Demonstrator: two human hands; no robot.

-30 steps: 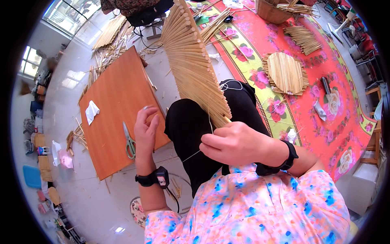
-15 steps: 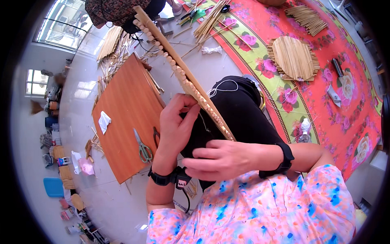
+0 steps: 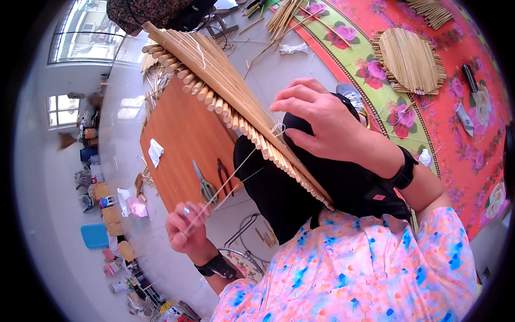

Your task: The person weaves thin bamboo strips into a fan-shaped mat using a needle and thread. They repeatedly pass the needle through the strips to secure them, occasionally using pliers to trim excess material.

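A mat of thin round wooden sticks, bordered by a longer stick, stands tilted across my black-trousered lap, its row of cut ends facing left. My left hand is closed on a white string, pulled taut from the mat's edge down to the left. Close to the mat's right side hovers my right hand, fingers spread and holding nothing. A small loop of string sticks up from the mat near that thumb.
Left of my knees, a brown wooden board carries green-handled scissors, pliers and a crumpled white tissue. On the red floral cloth at right lie a round stick mat and a black-handled tool.
My left hand has moved away from the mat, down and left, drawing string out. My right hand rose to the mat's right side. The mat has turned, showing more of its face.
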